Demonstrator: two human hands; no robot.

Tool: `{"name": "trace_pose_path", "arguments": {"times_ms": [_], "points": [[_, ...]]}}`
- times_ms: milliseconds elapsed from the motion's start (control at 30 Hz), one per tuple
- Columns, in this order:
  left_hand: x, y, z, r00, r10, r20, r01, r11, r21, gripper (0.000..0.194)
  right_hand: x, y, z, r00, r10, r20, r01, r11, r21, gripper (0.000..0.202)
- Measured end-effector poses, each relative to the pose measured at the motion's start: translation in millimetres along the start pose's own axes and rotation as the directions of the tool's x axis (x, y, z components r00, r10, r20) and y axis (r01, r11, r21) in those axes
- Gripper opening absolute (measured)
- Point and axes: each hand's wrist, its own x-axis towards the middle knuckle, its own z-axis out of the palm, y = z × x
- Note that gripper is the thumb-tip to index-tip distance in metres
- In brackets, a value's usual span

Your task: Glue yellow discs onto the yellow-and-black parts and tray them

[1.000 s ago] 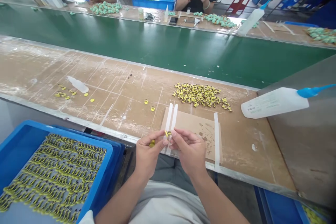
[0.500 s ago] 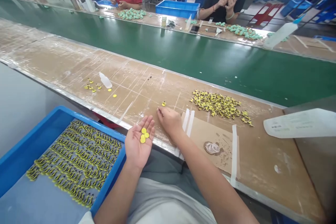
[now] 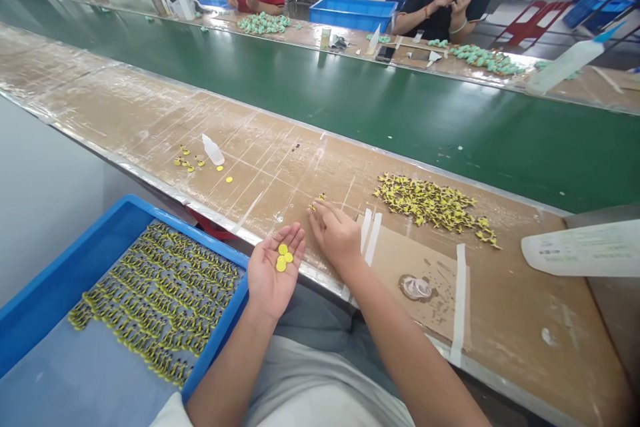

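Observation:
My left hand (image 3: 274, 277) is palm up with its fingers loosely extended, cupping several flat yellow discs (image 3: 281, 266). Beside it, over the bench, my right hand (image 3: 335, 233) is closed with thumb and fingers pinched at a small yellow-and-dark piece (image 3: 313, 207), mostly hidden by the fingertips. Just beyond those fingers a yellow-and-dark figure on a disc base (image 3: 323, 197) sits on the bench. A heap of loose yellow-and-dark pieces (image 3: 430, 201) lies to the right. Further left are several based figures (image 3: 191, 169) and a loose yellow disc (image 3: 229, 179).
A blue bin (image 3: 131, 203) at lower left holds rows of finished-looking yellow-and-black figures. A small white bottle (image 3: 213, 150) lies on the bench (image 3: 260, 127). Taped cardboard (image 3: 390, 247) carries a clear blob (image 3: 416, 287). A large bottle (image 3: 580, 250) lies right. Beyond the green belt (image 3: 350, 100) people work.
The view has shifted slightly, moving the scene rightward. My right fingers have lifted a little, showing more of the pinched piece near the based figure. My left hand keeps its discs.

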Motion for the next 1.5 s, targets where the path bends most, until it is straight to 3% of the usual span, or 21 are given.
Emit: {"name": "trace_pose_path", "arguments": {"times_ms": [67,133,233,433,500,633,733,833,967,1100,1200,1367,1500], "points": [[-0.2,-1.9,0.6,1.0,0.011,0.01,-0.011,1.0,0.006,0.026,-11.6,-18.3,-16.0,0.999,-0.041,0.023,0.036,0.977,0.211,0.015],[-1.0,-5.3,2.1,1.0,0.014,0.009,-0.014,1.0,0.023,0.027,-26.2,-36.1,-30.5,0.986,-0.07,0.151,0.014,0.938,0.346,0.017],[-3.3,-12.7,5.4,1.0,0.008,0.029,-0.009,0.999,0.034,0.026,-45.2,-50.7,-43.1,0.963,-0.025,0.267,-0.069,0.939,0.338,0.016],[-10.0,-30.1,13.7,0.996,-0.044,0.076,0.04,0.998,0.046,0.02,-56.6,-41.6,-54.2,0.959,0.039,0.28,-0.163,0.887,0.433,0.008],[-12.0,-35.0,16.6,0.994,-0.106,0.041,0.105,0.994,0.037,0.018,-58.9,-37.9,-62.6,0.966,0.006,0.258,-0.132,0.872,0.472,0.009],[-17.7,-42.9,20.0,0.957,-0.286,0.039,0.284,0.957,0.049,0.013,-71.0,-30.9,-88.6,0.986,-0.134,0.103,0.081,0.909,0.41,0.022],[-25.2,-45.4,17.0,0.907,-0.41,0.096,0.388,0.902,0.19,0.017,-83.3,-23.4,-108.9,0.982,-0.185,-0.023,0.185,0.948,0.26,0.039],[-33.5,-46.7,9.4,0.853,-0.512,0.098,0.438,0.806,0.397,0.026,-93.4,-15.2,-121.9,0.977,-0.208,-0.056,0.215,0.957,0.194,0.053],[-41.8,-57.6,1.2,0.853,-0.493,0.172,0.339,0.773,0.536,0.032,-105.0,-9.7,-128.8,0.981,-0.175,-0.089,0.185,0.974,0.129,0.056],[-48.8,-79.8,3.1,0.91,-0.397,0.122,0.287,0.812,0.508,0.026,-118.6,-11.9,-132.4,0.986,-0.078,-0.146,0.097,0.987,0.126,0.059],[-53.2,-93.9,9.0,0.917,-0.392,0.077,0.309,0.817,0.486,0.023,-125.8,-12.0,-134.1,0.984,-0.065,-0.163,0.088,0.986,0.139,0.053],[-57.9,-108.0,15.9,0.892,-0.447,0.064,0.37,0.805,0.465,0.019,-130.5,-6.7,-135.6,0.952,-0.065,-0.3,0.104,0.988,0.117,0.032],[-62.8,-119.9,13.3,0.894,-0.446,0.029,0.39,0.81,0.437,0.02,-136.2,-4.0,-144.6,0.964,-0.073,-0.256,0.09,0.995,0.053,0.026]]}}
